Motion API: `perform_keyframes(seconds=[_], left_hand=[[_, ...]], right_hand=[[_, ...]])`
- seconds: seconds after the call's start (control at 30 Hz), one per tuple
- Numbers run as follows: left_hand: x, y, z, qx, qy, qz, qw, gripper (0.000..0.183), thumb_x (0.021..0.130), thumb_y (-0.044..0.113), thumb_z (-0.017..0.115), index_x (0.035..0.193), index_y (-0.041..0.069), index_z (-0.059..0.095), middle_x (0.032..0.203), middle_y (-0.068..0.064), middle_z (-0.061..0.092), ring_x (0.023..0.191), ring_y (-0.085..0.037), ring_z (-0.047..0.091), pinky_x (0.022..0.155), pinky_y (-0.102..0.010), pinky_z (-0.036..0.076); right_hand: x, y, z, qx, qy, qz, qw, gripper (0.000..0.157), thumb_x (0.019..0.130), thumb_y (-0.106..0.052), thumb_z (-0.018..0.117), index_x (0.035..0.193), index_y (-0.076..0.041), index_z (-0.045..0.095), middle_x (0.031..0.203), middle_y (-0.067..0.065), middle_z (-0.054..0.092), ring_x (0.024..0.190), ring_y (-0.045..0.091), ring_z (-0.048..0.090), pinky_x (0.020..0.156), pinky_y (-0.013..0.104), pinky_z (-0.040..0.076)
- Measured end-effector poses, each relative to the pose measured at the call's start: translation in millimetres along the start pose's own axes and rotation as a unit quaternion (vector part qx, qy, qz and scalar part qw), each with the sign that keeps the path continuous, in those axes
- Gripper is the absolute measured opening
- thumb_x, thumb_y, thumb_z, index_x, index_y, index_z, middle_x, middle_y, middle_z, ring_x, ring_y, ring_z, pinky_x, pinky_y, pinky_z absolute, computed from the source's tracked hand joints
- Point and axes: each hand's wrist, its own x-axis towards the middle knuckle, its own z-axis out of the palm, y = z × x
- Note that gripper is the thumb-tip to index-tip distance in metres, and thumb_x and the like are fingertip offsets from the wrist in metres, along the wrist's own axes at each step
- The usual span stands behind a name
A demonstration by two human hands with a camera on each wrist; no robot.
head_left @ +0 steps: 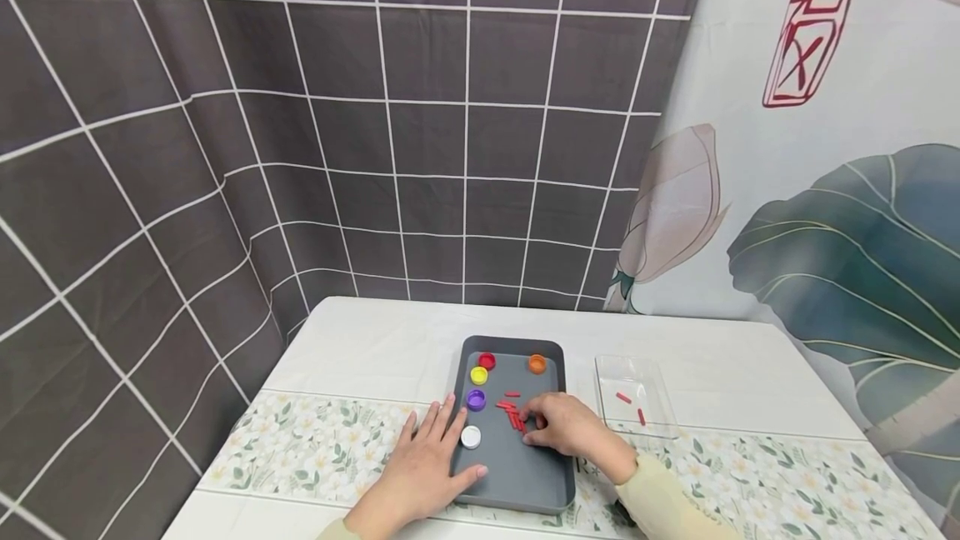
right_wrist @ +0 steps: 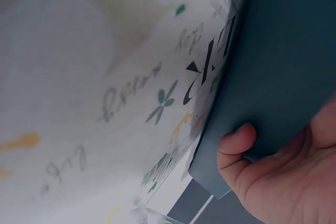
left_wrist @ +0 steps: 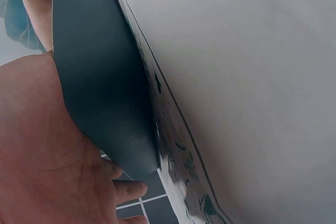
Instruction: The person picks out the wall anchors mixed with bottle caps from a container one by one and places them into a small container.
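Note:
On the table lies a grey tray (head_left: 517, 473) with several short red sticks (head_left: 512, 413) grouped near its middle. My right hand (head_left: 566, 423) reaches in over the tray's right rim, thumb and curled fingers pinching a red stick at the near end of the group. In the right wrist view the tray's side wall hides the sticks. My left hand (head_left: 427, 465) lies with spread fingers along the tray's left rim, its fingertips beside a white round cap (head_left: 470, 437). A purple cap (head_left: 476, 400) sits just beyond those fingertips.
Farther up the tray are a yellow cap (head_left: 478, 375), a red cap (head_left: 487, 361) and an orange cap (head_left: 537, 364). Right of the tray stands a clear plastic box (head_left: 630, 377) with two red sticks inside. A floral runner (head_left: 315, 440) crosses the white table.

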Motion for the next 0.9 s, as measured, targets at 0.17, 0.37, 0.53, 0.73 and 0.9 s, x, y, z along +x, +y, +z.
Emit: perform_keyframes(seconds=[0.17,0.37,0.53,0.73,0.9], left_hand=[[0.1,-0.1,-0.1,-0.001,0.0,0.001,1.0,0.091,0.094,0.071,0.049,0.158,0.009,0.034,0.168,-0.014,0.02,0.152,-0.04,0.023,0.119,-0.066,0.015],[0.4,0.2,-0.9,0.004,0.0,0.0,1.0,0.091,0.094,0.071,0.048,0.158,0.009,0.034,0.168,-0.014,0.021,0.152,-0.039,0.024,0.119,-0.066,0.015],[0.5,0.5,-1.3,0.003,-0.001,0.0,1.0,0.091,0.094,0.072,0.048,0.159,0.009,0.034,0.168,-0.014,0.021,0.152,-0.039,0.024,0.119,-0.066,0.015],[0.4,-0.2,-0.5,0.006,-0.005,0.0,1.0,0.092,0.094,0.072,0.048,0.159,0.009,0.034,0.168,-0.013,0.021,0.152,-0.039,0.024,0.119,-0.066,0.016],[0.9,-0.9,0.4,0.011,-0.006,0.0,0.9999,0.092,0.093,0.073,0.048,0.159,0.009,0.034,0.168,-0.013,0.021,0.152,-0.039,0.024,0.119,-0.066,0.016]], right_hand=[[-1,-1,0.1,-0.006,0.007,-0.01,1.0,0.019,0.081,-0.023,0.086,0.091,-0.015,0.072,0.065,-0.011,0.049,0.06,0.005,0.044,0.057,0.026,0.038],[-2,0,0.4,-0.02,0.016,-0.023,0.999,0.017,0.079,-0.02,0.083,0.08,-0.018,0.066,0.063,-0.012,0.047,0.055,0.003,0.041,0.05,0.023,0.034],[-4,2,-1.7,0.005,0.026,-0.033,0.999,0.015,0.08,-0.017,0.082,0.078,-0.016,0.066,0.061,-0.013,0.046,0.054,0.001,0.041,0.05,0.022,0.035],[-10,4,-9.6,0.047,0.057,-0.056,0.996,0.01,0.083,-0.014,0.08,0.084,-0.015,0.07,0.066,-0.012,0.049,0.061,0.0,0.043,0.056,0.021,0.039],[-16,7,-19.1,0.096,0.083,-0.061,0.99,0.009,0.085,-0.011,0.079,0.091,-0.012,0.073,0.067,-0.014,0.05,0.06,-0.002,0.043,0.056,0.02,0.041]])
